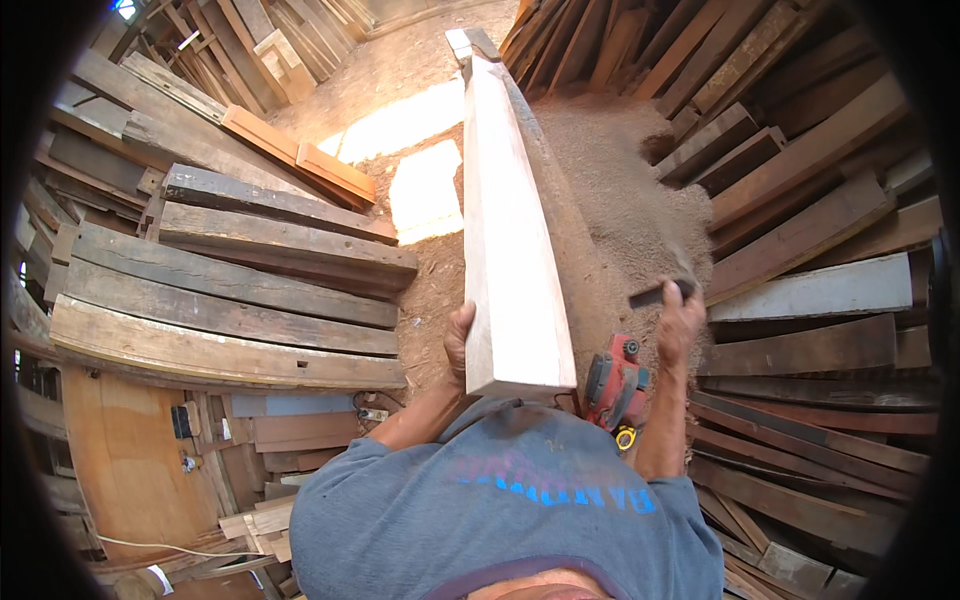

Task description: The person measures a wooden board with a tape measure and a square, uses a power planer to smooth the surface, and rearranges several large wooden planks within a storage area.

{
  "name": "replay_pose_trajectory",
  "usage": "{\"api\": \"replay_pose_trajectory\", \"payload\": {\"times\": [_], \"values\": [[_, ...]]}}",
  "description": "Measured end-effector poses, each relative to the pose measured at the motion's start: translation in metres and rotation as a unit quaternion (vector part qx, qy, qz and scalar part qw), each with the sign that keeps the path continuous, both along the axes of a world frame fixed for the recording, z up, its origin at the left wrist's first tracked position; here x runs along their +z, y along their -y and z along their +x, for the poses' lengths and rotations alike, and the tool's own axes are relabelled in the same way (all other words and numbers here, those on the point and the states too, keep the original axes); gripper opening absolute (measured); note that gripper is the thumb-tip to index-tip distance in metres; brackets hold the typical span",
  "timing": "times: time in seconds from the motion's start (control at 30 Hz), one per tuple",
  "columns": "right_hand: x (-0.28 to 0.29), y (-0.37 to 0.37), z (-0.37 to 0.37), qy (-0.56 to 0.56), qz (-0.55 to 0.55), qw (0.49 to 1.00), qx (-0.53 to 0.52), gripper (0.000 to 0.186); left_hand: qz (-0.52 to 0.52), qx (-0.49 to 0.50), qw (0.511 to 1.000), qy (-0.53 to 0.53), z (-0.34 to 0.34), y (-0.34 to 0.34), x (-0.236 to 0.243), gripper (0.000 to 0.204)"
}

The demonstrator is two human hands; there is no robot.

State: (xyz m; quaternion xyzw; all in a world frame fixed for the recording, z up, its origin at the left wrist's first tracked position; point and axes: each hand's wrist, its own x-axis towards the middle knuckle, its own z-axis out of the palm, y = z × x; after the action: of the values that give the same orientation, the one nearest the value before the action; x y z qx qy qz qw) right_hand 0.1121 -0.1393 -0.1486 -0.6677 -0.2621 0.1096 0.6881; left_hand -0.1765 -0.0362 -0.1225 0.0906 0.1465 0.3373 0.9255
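A long, pale, freshly surfaced timber beam (515, 270) stretches away from my chest, its square end nearest me. My left hand (459, 340) grips the beam's left edge close to that end, with some fingers hidden against the side. Off to the right, apart from the beam, my right hand (681, 315) is closed around a short, dark, bar-like thing (655, 295) whose kind I cannot make out. Between the beam and my right forearm rests a red and black electric planer (617, 385). Close behind it is a yellow tape measure (626, 437).
Old planks (240, 290) are stacked along the left, with an orange-brown board (300, 155) among them. More boards (810, 240) pile up on the right. Shavings and sawdust (630, 190) cover the ground beyond. A support (477, 42) sits at the beam's far end.
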Motion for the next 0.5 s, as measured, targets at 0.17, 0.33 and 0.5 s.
{"api": "replay_pose_trajectory", "payload": {"times": [0.17,0.33,0.5], "values": [[-0.043,0.129,0.043,0.025,-0.188,0.981,-0.026,0.031,0.182,0.103,0.978,-0.007,0.066,-0.014,0.048,0.058],[-0.150,0.238,0.009,0.086,-0.535,0.840,-0.039,0.050,0.108,0.007,0.987,0.118,0.114,-0.018,0.090,0.067],[-0.213,0.340,-0.066,0.022,-0.628,0.777,-0.039,0.046,0.126,-0.001,0.984,0.125,0.147,-0.015,0.127,0.069]]}}
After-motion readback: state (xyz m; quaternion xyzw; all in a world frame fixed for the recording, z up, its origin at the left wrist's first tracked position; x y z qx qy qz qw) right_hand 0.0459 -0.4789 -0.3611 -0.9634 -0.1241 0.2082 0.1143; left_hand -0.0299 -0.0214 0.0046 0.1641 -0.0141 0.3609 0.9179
